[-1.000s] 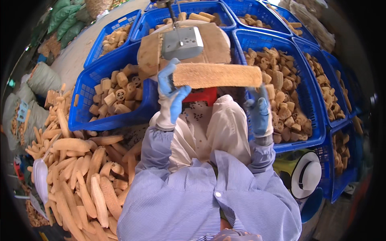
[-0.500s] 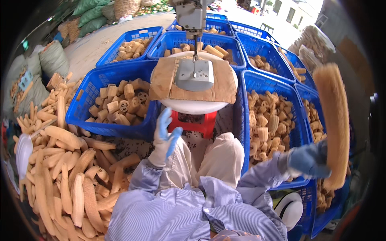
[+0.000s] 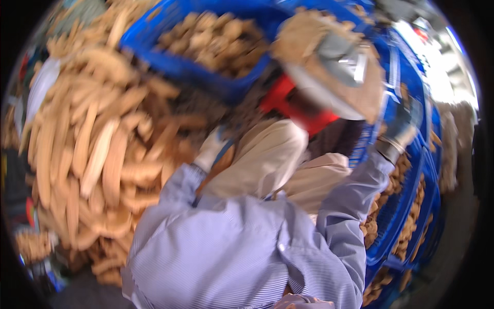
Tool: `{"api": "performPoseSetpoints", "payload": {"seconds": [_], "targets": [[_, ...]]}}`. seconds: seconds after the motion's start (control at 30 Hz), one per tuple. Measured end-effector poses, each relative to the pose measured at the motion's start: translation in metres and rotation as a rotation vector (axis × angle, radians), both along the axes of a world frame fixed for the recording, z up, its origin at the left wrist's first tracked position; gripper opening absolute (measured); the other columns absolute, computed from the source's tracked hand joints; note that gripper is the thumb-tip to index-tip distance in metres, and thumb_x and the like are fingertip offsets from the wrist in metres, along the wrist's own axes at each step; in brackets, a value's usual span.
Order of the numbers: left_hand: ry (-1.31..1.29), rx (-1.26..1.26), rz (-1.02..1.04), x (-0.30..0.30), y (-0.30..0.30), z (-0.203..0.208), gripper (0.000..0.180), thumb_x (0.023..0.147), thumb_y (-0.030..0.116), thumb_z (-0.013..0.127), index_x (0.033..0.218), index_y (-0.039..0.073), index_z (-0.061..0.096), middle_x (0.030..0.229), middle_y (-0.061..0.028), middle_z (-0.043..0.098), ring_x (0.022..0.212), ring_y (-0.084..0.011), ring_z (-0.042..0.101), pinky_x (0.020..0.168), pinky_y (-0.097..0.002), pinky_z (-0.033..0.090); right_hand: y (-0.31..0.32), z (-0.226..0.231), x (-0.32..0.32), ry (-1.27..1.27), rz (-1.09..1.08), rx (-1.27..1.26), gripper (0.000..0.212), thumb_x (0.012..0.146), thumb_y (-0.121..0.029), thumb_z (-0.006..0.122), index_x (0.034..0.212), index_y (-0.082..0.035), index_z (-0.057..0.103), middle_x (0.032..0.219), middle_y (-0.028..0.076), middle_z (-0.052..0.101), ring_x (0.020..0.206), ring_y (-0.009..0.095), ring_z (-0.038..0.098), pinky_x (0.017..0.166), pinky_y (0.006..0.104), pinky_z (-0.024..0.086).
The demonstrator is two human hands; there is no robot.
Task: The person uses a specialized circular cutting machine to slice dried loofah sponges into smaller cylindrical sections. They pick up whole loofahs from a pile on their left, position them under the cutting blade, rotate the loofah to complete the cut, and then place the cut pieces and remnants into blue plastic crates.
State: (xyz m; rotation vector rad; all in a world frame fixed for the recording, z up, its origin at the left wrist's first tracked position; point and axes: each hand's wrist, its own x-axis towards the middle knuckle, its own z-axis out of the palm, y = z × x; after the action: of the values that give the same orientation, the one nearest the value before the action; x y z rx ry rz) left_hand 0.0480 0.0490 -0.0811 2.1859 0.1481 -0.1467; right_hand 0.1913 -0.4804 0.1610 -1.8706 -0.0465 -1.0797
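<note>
My left hand (image 3: 210,149), in a white glove with blue fingers, is beside my left knee at the edge of a heap of dried loofahs (image 3: 98,154). Its fingers look apart, with nothing visible in them. To the right of the cardboard-topped work stand, my right hand (image 3: 402,129) reaches forward over the blue crates. Motion smears its gloved fingers, and a small brownish shape by them is too blurred to make out. The stand has a grey metal plate (image 3: 339,56) on cardboard (image 3: 298,41), over a white round top and a red stool (image 3: 293,105).
A blue crate (image 3: 180,77) of cut loofah pieces (image 3: 211,38) stands ahead, left of the stand. More blue crates (image 3: 417,170) with cut pieces line my right side. A white object (image 3: 43,87) lies at the heap's left edge.
My view has swung left and down toward the heap. The long loofah held upright in my right hand no longer shows. That hand is now farther forward, near the stand; my left hand has lowered.
</note>
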Motion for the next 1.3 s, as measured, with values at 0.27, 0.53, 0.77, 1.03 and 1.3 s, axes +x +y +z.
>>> {"api": "performPoseSetpoints", "payload": {"seconds": [0.27,0.53,0.77,1.03,1.3], "targets": [[0.54,0.099,-0.06,-0.031,-0.007,-0.037,0.07,0.086,0.039,0.067,0.146,0.012,0.043,0.127,-0.0199,0.063,0.113,-0.0375,0.061,0.095,-0.0417,0.049,0.029,0.004,-0.038,-0.008,0.167,0.615,0.04,0.105,-0.026,0.042,0.133,0.0,0.055,0.137,0.021,0.057,0.129,0.039,0.053,0.114,0.0483,0.038],[-0.018,-0.902,0.948,0.054,0.037,-0.17,0.067,0.084,0.02,0.071,0.144,0.013,0.041,0.098,-0.0116,0.063,0.085,-0.0245,0.063,0.074,-0.0362,0.052,0.038,0.003,-0.029,0.177,0.095,0.25,0.044,0.107,-0.022,0.036,0.141,0.004,0.046,0.148,0.02,0.046,0.138,0.035,0.043,0.116,0.0427,0.036],[0.085,-0.945,1.075,0.099,0.118,-0.17,0.074,0.086,0.018,0.069,0.152,0.017,0.037,0.146,-0.0149,0.045,0.132,-0.0285,0.044,0.103,-0.0369,0.041,0.057,0.002,-0.035,0.182,-0.062,0.116,0.043,0.105,-0.018,0.04,0.141,0.006,0.044,0.141,0.024,0.052,0.131,0.038,0.051,0.113,0.0454,0.041],[-0.124,-0.719,0.816,0.05,0.093,-0.134,0.067,0.09,0.021,0.068,0.148,0.006,0.04,0.141,-0.0139,0.05,0.129,-0.0241,0.049,0.102,-0.0315,0.043,0.074,0.01,-0.037,0.052,-0.041,0.153,0.04,0.104,-0.012,0.041,0.138,0.009,0.045,0.138,0.027,0.054,0.126,0.039,0.057,0.11,0.0448,0.046],[0.158,-0.462,0.727,0.03,0.064,-0.05,0.074,0.089,0.027,0.069,0.15,0.005,0.034,0.139,-0.0135,0.048,0.126,-0.0253,0.05,0.105,-0.0323,0.042,0.113,0.007,-0.04,-0.053,-0.083,0.199,0.034,0.099,-0.011,0.057,0.129,0.007,0.057,0.124,0.023,0.064,0.112,0.033,0.066,0.1,0.0394,0.053]]}}
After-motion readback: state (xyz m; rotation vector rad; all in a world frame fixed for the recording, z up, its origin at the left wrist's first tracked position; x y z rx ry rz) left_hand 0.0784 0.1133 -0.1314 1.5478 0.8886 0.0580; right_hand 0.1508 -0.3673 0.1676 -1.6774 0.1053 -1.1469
